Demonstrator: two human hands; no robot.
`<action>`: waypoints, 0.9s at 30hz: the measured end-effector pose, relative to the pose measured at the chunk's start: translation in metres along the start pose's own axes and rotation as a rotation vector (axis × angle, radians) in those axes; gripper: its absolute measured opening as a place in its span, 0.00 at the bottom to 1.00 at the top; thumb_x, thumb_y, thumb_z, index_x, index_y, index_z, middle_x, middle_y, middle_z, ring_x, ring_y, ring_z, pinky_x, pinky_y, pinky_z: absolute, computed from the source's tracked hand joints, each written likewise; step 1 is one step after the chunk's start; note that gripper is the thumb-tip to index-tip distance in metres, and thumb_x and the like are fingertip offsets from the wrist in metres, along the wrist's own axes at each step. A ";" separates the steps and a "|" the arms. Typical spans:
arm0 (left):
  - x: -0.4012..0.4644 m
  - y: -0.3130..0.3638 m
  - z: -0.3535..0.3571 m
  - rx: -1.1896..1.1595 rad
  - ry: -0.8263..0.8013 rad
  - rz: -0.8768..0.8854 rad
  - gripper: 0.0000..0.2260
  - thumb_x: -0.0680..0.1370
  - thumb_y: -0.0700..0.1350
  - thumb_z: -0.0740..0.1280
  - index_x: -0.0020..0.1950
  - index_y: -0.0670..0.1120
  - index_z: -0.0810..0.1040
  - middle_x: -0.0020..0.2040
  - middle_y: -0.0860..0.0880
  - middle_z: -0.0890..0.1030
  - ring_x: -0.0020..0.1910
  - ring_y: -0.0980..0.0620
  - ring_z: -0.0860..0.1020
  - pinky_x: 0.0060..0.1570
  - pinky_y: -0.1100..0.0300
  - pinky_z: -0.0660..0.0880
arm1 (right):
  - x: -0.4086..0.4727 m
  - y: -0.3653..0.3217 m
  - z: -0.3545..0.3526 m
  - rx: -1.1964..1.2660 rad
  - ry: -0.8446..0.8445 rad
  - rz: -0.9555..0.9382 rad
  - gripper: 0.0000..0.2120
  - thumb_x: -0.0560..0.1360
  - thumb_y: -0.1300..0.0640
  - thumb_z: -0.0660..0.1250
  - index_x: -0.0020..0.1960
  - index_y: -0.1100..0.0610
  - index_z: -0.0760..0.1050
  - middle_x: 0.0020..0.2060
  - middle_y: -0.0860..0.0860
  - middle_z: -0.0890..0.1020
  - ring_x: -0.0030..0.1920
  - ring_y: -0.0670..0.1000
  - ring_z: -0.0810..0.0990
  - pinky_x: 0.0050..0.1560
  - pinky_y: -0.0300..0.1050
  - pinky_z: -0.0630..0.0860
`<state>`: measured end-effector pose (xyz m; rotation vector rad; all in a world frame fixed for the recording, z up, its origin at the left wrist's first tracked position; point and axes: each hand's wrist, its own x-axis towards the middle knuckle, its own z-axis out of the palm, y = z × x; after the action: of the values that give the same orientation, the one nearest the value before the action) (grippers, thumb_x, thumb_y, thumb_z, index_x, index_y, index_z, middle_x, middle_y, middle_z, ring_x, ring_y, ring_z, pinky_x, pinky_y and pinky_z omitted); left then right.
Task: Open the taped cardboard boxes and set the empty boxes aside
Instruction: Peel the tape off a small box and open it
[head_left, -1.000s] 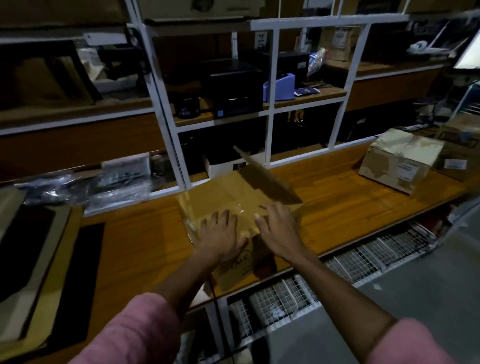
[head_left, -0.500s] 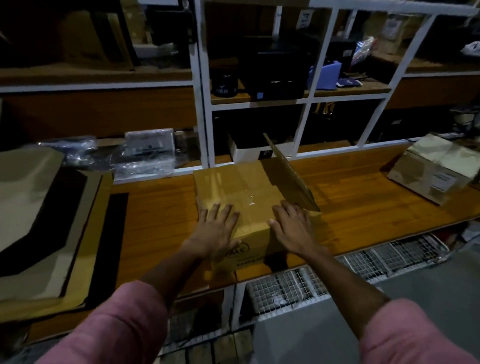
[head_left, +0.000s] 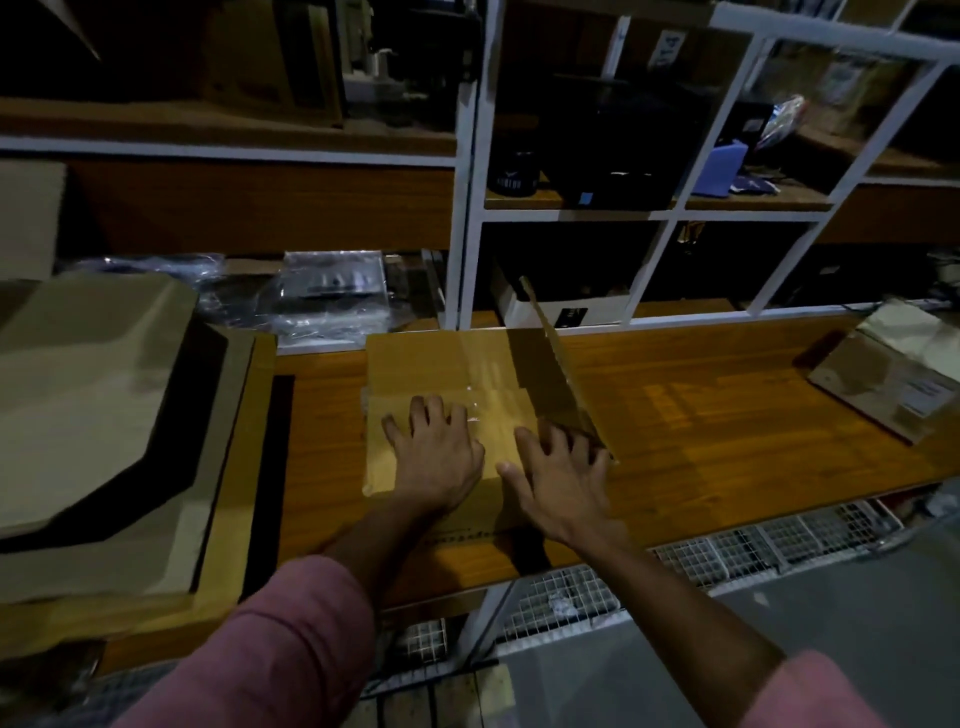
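A brown cardboard box lies on the wooden bench in front of me, with clear tape across its top and one flap standing up on its right side. My left hand rests flat on the box top, fingers spread. My right hand presses flat on the top beside it, its fingertips at the foot of the raised flap. Neither hand grips anything. A second cardboard box with a white label sits at the bench's far right.
A stack of flattened cardboard fills the bench's left end. White-framed shelving rises behind the bench with dark items, a blue object and plastic-wrapped packs. Wire mesh baskets sit under the bench edge.
The view has swung to the left and closer, so the box now lies square to me. Both hands stay flat on the box top; the right-hand box has slid toward the frame edge.
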<state>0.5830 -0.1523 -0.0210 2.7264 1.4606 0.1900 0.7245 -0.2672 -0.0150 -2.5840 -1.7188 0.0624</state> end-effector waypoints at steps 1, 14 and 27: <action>0.001 -0.004 0.003 0.000 0.018 0.014 0.24 0.80 0.60 0.51 0.70 0.47 0.66 0.71 0.39 0.66 0.72 0.38 0.63 0.68 0.28 0.59 | 0.003 -0.003 0.000 -0.009 0.037 -0.011 0.29 0.81 0.33 0.46 0.75 0.46 0.61 0.74 0.57 0.65 0.72 0.63 0.63 0.68 0.64 0.61; 0.021 -0.016 0.009 0.008 -0.087 0.051 0.31 0.78 0.65 0.49 0.78 0.53 0.58 0.82 0.44 0.55 0.78 0.41 0.56 0.67 0.32 0.58 | 0.078 0.076 0.016 0.384 0.037 0.467 0.23 0.85 0.43 0.51 0.64 0.61 0.72 0.59 0.63 0.78 0.58 0.65 0.77 0.53 0.55 0.74; 0.020 0.014 0.010 0.032 -0.027 -0.011 0.34 0.75 0.67 0.45 0.76 0.50 0.61 0.78 0.46 0.62 0.74 0.44 0.62 0.65 0.35 0.64 | 0.102 0.117 0.028 0.525 0.029 0.318 0.25 0.86 0.44 0.49 0.51 0.60 0.78 0.46 0.60 0.82 0.46 0.63 0.80 0.42 0.49 0.72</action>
<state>0.6065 -0.1430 -0.0283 2.7333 1.4843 0.1296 0.8697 -0.2182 -0.0506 -2.3989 -1.0741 0.4195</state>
